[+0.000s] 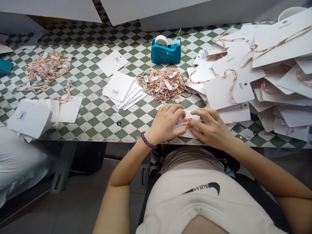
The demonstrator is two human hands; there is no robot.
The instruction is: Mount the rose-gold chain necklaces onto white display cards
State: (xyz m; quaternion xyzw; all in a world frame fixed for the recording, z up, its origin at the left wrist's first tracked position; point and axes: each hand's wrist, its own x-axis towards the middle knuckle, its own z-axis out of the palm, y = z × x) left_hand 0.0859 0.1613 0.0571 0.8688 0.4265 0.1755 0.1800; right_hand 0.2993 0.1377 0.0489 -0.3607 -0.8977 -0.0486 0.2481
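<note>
Strand (183,122) is lying on card (187,113) between the hands, axis running roughly 9-to-3 o'clock. Left hand (166,123) is bordering it at 9 o'clock, thumb and index curving apart; right hand (210,126) is touching it at 3, fingers spreading. Any pinching is not showing clearly.

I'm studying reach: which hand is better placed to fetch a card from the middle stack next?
Probably the left hand: it's nearer the middle stack; the right hand is farther across.
</note>
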